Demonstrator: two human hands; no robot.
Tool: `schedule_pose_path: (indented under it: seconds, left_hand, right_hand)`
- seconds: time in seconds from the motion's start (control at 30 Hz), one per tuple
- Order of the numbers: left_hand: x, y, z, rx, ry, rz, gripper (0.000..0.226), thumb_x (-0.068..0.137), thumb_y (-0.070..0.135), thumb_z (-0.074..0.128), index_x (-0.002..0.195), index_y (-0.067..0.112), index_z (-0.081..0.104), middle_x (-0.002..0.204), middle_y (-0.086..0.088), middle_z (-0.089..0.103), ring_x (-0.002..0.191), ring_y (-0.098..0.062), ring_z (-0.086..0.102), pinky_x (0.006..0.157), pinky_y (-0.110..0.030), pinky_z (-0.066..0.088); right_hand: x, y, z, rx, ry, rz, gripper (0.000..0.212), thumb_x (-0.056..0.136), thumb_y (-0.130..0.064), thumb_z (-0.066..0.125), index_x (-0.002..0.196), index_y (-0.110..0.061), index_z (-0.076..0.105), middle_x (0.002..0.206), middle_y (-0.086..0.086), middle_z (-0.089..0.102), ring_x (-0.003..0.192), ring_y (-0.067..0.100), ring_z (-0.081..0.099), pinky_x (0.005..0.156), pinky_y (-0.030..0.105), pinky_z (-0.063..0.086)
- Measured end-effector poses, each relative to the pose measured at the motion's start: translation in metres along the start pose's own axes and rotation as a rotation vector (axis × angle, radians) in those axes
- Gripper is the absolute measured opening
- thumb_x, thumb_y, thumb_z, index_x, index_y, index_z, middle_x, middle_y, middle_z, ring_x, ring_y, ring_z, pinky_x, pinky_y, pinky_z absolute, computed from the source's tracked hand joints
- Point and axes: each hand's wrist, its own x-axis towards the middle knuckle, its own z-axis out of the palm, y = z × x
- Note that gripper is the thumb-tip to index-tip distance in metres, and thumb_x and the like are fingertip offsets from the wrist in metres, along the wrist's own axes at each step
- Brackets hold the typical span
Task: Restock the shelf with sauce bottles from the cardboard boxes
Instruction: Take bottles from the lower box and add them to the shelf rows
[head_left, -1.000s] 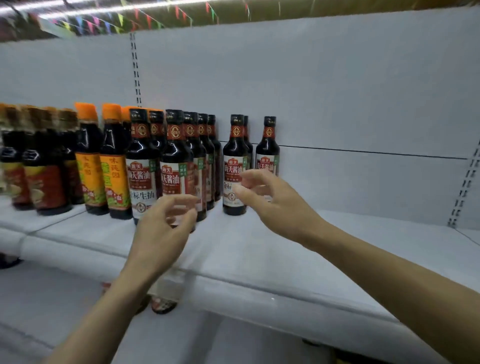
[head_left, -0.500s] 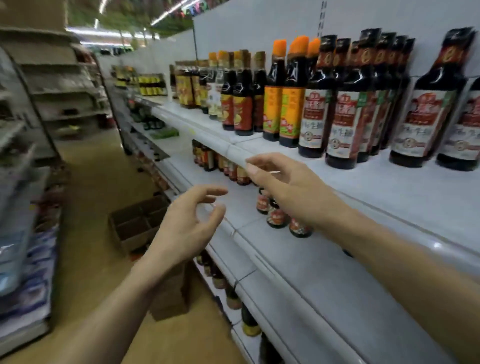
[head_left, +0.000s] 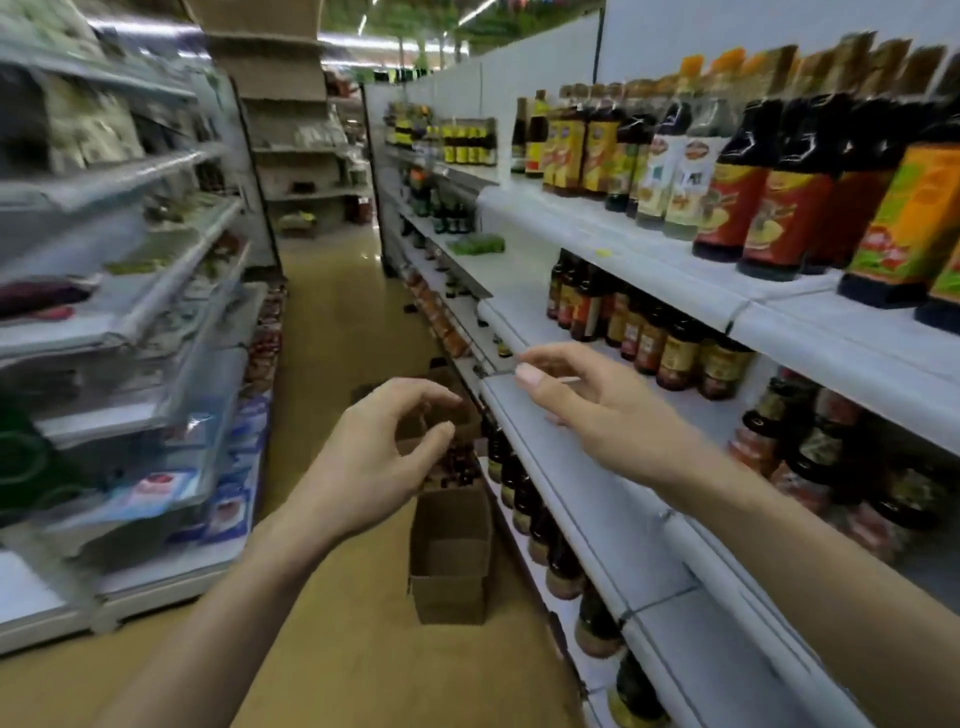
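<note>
While fingers (head_left: 540, 358) of right hand (head_left: 602, 410) spread loose over shelf (head_left: 587, 499) edge, holding nothing, left hand (head_left: 363, 462) hangs loosely curled, also holding nothing, above aisle floor (head_left: 332, 332). Cardboard box (head_left: 451, 551) on floor just beside shelf base, near compartment bare, dark bottle tops (head_left: 460, 465) at far end. Sauce bottles (head_left: 763, 192) upright on upper shelf, right. Frame blurred.

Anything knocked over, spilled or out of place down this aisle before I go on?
Nothing stands out. Both hands, left and right, are empty; the cardboard boxes stand upright on the floor and the shelved bottles stand upright.
</note>
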Motion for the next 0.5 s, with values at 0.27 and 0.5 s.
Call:
schedule_pose_path:
  seconds: [0.27,0.5]
  left_hand:
    - [0.073,-0.108,0.0,0.056,-0.096,-0.07,0.022,0.093,0.027,0.058,0.111,0.039,0.057,0.122,0.019,0.048,0.115,0.004,0.044,0.091,-0.01,0.031]
    - [0.15,-0.212,0.013,0.047,-0.098,-0.221,0.023,0.092,0.027,0.059,0.11,0.042,0.057,0.123,0.017,0.051,0.115,0.002,0.049,0.094,-0.016,0.039]
  right_hand:
    - [0.113,0.04,0.05,-0.014,-0.093,0.087,0.036,0.094,-0.05,0.05,0.127,-0.036,0.051,0.121,-0.02,0.054,0.109,-0.004,0.054,0.085,0.016,0.047]
    - [0.258,0.097,0.073,0.045,-0.155,0.11,0.033,0.095,-0.049,0.049,0.125,-0.036,0.052,0.118,-0.019,0.055,0.108,-0.003,0.055,0.093,0.022,0.048]
